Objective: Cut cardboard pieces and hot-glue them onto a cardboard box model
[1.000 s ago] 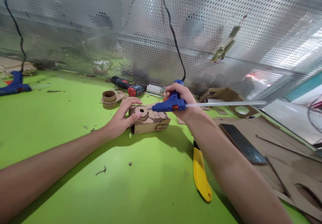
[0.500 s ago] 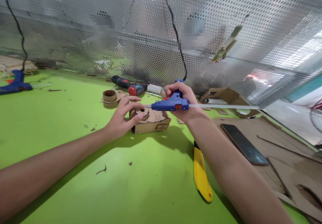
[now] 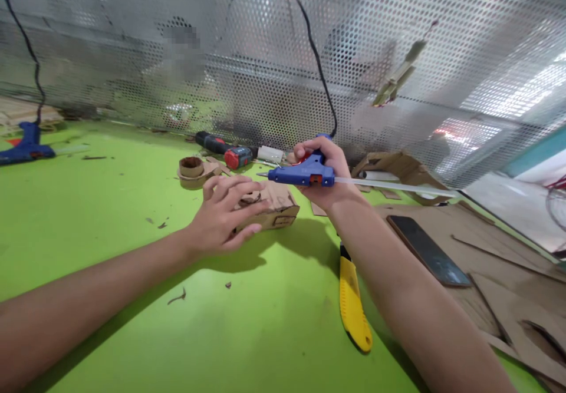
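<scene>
My right hand (image 3: 335, 158) is wrapped round the handle of a blue hot glue gun (image 3: 298, 175). Its nozzle points left, above the far side of a small cardboard box (image 3: 281, 200), and a long clear glue stick (image 3: 389, 187) trails from its rear. Fingers spread, my left hand (image 3: 223, 213) covers the left part of the box and hides most of the round cardboard piece on top. I cannot tell how firmly its fingers press on the cardboard. A yellow utility knife (image 3: 354, 304) lies near my right forearm.
Behind lie a cordless drill (image 3: 225, 149) and a cardboard piece with a ring (image 3: 191, 168). A second glue gun (image 3: 27, 145) is at the far left. A phone (image 3: 427, 248) rests on cardboard sheets (image 3: 517, 281) at right. A perforated metal screen (image 3: 247, 57) borders the table.
My left hand has moved from pinching near the round piece to lying spread over the box. The glue gun has risen slightly and its nozzle has drawn away from the round piece.
</scene>
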Demonstrator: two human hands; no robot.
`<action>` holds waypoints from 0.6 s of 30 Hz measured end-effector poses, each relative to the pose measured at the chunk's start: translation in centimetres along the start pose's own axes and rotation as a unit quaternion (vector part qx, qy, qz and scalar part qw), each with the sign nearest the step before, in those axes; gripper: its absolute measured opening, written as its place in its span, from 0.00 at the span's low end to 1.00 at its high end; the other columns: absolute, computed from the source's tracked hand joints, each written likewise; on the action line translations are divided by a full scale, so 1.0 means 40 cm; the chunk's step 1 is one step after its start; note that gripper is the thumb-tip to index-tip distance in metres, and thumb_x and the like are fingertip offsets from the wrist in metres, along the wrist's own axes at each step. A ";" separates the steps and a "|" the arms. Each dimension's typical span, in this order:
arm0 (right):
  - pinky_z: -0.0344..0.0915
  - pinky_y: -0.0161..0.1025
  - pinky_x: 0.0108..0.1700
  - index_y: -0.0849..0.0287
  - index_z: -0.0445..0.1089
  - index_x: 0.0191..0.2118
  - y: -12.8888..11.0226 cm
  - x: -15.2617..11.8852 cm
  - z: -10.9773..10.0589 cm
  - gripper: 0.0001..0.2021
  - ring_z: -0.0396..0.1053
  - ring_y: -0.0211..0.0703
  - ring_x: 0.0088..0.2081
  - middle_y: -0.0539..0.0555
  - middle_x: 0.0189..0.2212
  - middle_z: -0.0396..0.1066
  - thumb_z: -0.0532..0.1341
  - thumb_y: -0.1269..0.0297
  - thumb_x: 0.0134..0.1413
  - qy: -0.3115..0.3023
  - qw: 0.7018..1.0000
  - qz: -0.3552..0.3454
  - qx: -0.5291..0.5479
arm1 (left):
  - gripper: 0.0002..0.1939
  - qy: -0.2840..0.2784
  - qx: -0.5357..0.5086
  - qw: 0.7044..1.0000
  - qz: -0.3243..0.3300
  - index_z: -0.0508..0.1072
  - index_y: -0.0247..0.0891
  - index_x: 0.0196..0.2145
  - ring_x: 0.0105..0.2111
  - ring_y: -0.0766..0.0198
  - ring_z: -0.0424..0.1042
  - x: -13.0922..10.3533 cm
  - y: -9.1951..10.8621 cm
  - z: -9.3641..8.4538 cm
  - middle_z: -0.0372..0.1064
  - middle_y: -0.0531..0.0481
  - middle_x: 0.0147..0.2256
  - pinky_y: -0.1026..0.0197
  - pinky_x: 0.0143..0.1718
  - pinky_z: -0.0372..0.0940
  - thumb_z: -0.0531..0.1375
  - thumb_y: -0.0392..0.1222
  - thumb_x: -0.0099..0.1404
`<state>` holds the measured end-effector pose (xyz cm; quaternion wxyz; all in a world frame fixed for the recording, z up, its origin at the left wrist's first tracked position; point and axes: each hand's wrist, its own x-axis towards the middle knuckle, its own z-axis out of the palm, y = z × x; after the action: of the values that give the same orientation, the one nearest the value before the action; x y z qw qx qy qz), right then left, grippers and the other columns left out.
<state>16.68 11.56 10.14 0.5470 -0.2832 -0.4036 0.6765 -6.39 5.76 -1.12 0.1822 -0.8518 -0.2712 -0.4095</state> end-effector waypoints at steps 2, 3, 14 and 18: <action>0.65 0.33 0.30 0.54 0.60 0.25 0.001 0.001 0.000 0.11 0.63 0.35 0.26 0.47 0.24 0.65 0.65 0.68 0.49 0.009 1.000 -0.001 0.004 | 0.22 -0.035 0.039 0.999 0.017 0.75 0.44 0.66 0.68 0.42 0.65 0.004 0.017 -0.001 0.74 0.40 0.65 0.35 0.70 0.48 0.55 0.53 0.82; 0.66 0.33 0.30 0.54 0.60 0.25 0.002 0.001 0.000 0.11 0.63 0.35 0.26 0.47 0.24 0.66 0.65 0.67 0.49 0.012 1.000 -0.003 0.005 | 0.23 -0.052 0.052 0.997 0.019 0.74 0.42 0.67 0.68 0.42 0.65 0.006 0.024 -0.002 0.74 0.41 0.65 0.35 0.72 0.45 0.55 0.54 0.83; 0.67 0.29 0.32 0.55 0.63 0.26 -0.016 0.009 -0.003 0.13 0.66 0.33 0.26 0.47 0.24 0.69 0.67 0.64 0.57 0.055 0.998 -0.022 -0.023 | 0.10 -0.003 0.041 0.999 0.021 0.80 0.43 0.54 0.63 0.46 0.73 0.004 0.020 0.005 0.81 0.44 0.58 0.36 0.72 0.51 0.65 0.45 0.78; 0.69 0.30 0.32 0.55 0.66 0.27 -0.019 0.023 -0.030 0.12 0.68 0.33 0.26 0.48 0.25 0.71 0.68 0.62 0.58 0.044 0.998 -0.022 -0.032 | 0.06 0.030 0.030 0.999 0.024 0.79 0.46 0.50 0.58 0.47 0.76 0.005 0.018 0.014 0.83 0.48 0.53 0.36 0.66 0.56 0.66 0.43 0.77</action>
<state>17.84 12.80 10.22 0.5699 -0.3212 -0.4071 0.6374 -5.52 5.56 -1.35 0.2257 -0.8395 -0.2576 -0.4218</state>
